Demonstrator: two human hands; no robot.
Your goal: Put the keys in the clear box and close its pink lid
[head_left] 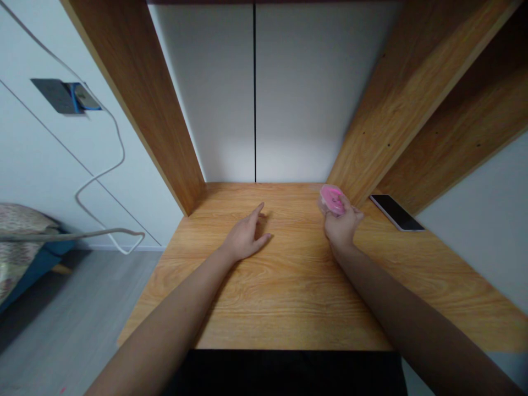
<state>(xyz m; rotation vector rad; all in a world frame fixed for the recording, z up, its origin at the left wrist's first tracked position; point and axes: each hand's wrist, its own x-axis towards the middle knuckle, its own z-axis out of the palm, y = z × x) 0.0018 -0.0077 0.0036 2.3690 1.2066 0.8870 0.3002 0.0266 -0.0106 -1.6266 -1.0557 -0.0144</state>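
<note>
Right hand (341, 228) — closed round a pink item (331, 199), picked up, not yet released. Left hand (242, 236) — loosely open, empty, at the wooden desktop (289, 308). Phone (396, 212), untouched.

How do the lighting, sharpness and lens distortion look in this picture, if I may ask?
Head view: dim, soft light; wide-angle stretching toward the edges; faint shadow beside the left hand; pink item slightly soft, its details unclear.
</note>
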